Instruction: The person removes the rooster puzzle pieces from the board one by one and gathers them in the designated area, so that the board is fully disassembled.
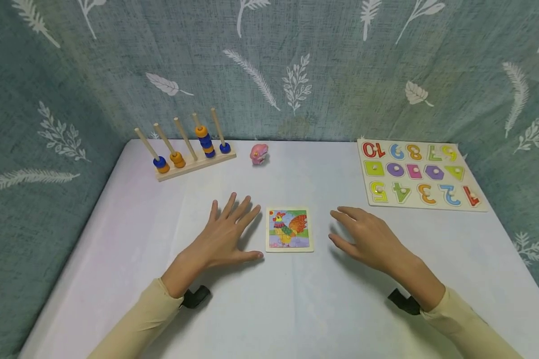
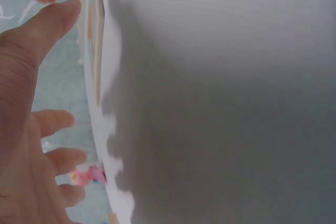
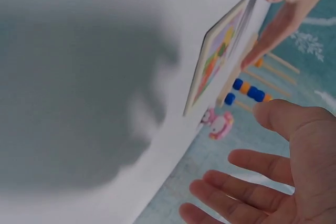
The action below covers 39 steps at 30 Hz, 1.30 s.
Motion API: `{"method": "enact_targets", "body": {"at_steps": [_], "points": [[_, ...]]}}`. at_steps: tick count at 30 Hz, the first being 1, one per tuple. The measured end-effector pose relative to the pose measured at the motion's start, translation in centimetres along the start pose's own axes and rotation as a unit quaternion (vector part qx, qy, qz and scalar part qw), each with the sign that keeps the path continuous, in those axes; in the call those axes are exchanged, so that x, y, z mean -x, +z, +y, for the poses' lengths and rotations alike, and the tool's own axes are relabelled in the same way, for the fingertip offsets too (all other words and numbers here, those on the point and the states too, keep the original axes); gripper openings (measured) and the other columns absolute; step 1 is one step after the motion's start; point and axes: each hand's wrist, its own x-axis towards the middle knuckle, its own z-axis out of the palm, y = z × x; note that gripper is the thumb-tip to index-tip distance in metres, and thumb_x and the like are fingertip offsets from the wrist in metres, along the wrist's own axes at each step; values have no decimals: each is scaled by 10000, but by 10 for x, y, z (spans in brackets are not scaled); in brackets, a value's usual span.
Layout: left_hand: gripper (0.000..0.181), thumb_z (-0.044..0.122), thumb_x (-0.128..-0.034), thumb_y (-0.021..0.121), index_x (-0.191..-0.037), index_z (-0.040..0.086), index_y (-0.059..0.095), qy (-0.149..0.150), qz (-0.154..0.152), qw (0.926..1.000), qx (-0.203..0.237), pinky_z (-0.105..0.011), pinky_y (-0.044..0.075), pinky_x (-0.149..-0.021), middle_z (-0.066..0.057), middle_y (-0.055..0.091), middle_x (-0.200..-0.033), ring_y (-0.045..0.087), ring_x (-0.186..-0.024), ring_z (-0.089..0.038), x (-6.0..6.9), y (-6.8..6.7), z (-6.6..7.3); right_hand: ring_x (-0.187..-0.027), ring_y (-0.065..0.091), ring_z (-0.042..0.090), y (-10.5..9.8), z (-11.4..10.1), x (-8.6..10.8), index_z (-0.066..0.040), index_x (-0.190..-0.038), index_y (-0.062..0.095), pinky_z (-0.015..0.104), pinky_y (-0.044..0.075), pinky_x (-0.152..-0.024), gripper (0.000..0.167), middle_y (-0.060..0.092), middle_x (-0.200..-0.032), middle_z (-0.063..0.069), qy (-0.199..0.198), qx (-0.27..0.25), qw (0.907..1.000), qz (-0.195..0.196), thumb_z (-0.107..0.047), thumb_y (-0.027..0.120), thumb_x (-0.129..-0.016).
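A small square jigsaw puzzle (image 1: 289,230) with a rooster picture and a pale wooden frame lies flat on the white table, between the two hands. Left of it, my left hand (image 1: 228,237) hovers with fingers spread and the thumb tip near the frame's lower left corner. My right hand (image 1: 369,238) is held over the table to the puzzle's right, fingers reaching toward it but apart from it. Nothing is in either hand. In the right wrist view the puzzle (image 3: 218,56) appears edge-on beyond the thumb, with the relaxed fingers (image 3: 241,190) below.
A wooden peg stacker (image 1: 197,165) with blue and orange rings stands at the back left. Beside it sits a small pink toy figure (image 1: 259,154). At the back right lies a number and shape board (image 1: 415,172). Leaf-patterned green fabric (image 1: 269,70) hangs behind the table.
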Motion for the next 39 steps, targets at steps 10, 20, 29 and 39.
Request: {"method": "enact_targets", "body": {"at_steps": [10, 20, 29, 39], "points": [[1103, 794, -738, 633, -1594, 187, 295, -222, -86, 9996, 172, -757, 45, -1077, -193, 180, -1638, 51, -1490, -468, -19, 8, 10, -1085, 655, 339, 12, -11, -24, 4, -1244, 679, 485, 544, -872, 476, 665, -1216, 198, -127, -38, 9997, -223, -294, 756, -880], [1096, 794, -767, 600, -1617, 232, 199, -452, -387, 9969, 510, -758, 14, -1073, -187, 75, -1655, -20, -1487, -467, -23, 21, 9, -1074, 657, 292, 28, -22, -48, -5, -1218, 689, 443, 550, -866, 446, 677, -1184, 148, -297, -247, 9984, -405, -304, 753, -893], [1090, 788, -756, 627, -1614, 264, 206, -405, -345, 9968, 593, -770, -26, -1056, -181, 40, -1659, -46, -1483, -475, -20, 25, 4, -916, 656, 187, 45, -30, -74, -33, -1189, 714, 340, 555, -764, 357, 685, -1102, 85, -355, -401, 9966, -630, -256, 722, -910], [1124, 834, -695, 641, -1605, 320, 230, -371, -408, 9968, 572, -778, -65, -1039, -181, 1, -1660, -81, -1479, -481, -24, 23, 0, -748, 563, 141, 55, -33, -93, -51, -1187, 716, 287, 506, -657, 392, 664, -983, 58, -369, -300, 9941, -979, -318, 750, -902]]}}
